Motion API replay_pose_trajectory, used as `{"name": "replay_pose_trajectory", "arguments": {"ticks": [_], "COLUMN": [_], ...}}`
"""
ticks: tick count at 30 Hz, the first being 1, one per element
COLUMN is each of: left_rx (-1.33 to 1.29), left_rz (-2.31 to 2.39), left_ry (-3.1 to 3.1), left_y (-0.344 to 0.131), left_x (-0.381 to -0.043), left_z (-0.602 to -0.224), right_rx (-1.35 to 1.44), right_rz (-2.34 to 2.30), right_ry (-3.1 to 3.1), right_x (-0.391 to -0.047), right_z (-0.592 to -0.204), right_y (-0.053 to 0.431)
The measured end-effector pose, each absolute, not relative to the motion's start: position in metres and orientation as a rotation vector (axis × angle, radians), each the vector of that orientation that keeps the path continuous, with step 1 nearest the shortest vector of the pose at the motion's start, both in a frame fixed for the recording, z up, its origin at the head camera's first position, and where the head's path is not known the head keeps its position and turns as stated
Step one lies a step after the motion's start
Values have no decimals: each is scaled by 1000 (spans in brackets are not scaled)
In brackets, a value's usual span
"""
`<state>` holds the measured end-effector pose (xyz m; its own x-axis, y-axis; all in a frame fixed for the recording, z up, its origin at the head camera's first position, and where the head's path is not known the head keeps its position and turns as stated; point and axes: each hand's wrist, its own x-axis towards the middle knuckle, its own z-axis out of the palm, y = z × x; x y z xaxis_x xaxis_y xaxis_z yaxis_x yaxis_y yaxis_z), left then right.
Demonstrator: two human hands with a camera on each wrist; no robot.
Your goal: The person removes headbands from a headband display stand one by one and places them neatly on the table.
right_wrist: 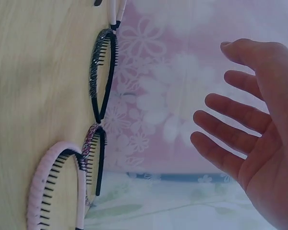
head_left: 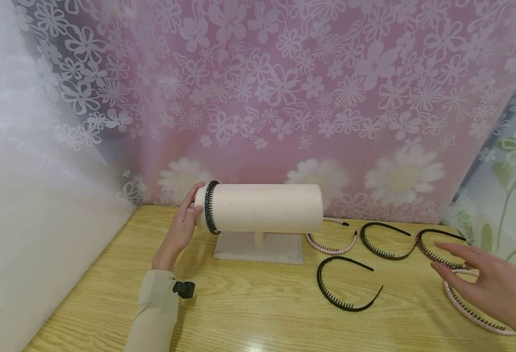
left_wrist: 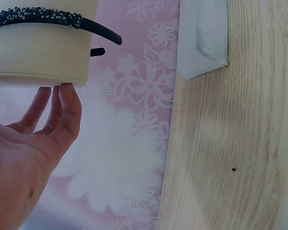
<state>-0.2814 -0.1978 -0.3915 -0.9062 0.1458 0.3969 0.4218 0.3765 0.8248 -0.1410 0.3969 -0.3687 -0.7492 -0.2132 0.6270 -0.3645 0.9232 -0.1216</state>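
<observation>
A cream padded headband stand [head_left: 264, 208], a horizontal roll on a post and flat base, stands on the table. A dark beaded headband [head_left: 211, 208] with comb teeth sits around its left end, its two tips sticking out past the roll in the left wrist view. My left hand [head_left: 182, 230] holds that end of the roll, thumb in front and fingers at the top. Fingertips meet the roll's edge below the headband in the left wrist view. My right hand [head_left: 488, 278] is spread in the air with nothing in it, overlapping a pink headband [right_wrist: 41, 184] in the head view.
A black headband [head_left: 321, 283] lies in front of the stand. Beyond it are another pink headband [head_left: 328, 251], a dark glittery headband [head_left: 372, 248] and a multicoloured one [head_left: 427, 250]. A flowered curtain [head_left: 262, 98] hangs behind the wooden table [head_left: 240, 313].
</observation>
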Motion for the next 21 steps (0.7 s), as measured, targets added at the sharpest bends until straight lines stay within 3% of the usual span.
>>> {"name": "replay_pose_trajectory", "arguments": {"ticks": [21], "left_rx": [-508], "left_rz": [-1563], "left_ry": [-2373], "left_y": [-199], "left_x": [-283], "left_z": [-390], "right_rx": [653], "right_rz": [393], "right_ry": [-2332], "right_x": [-170], "right_z": [-331], "right_y": [354]}}
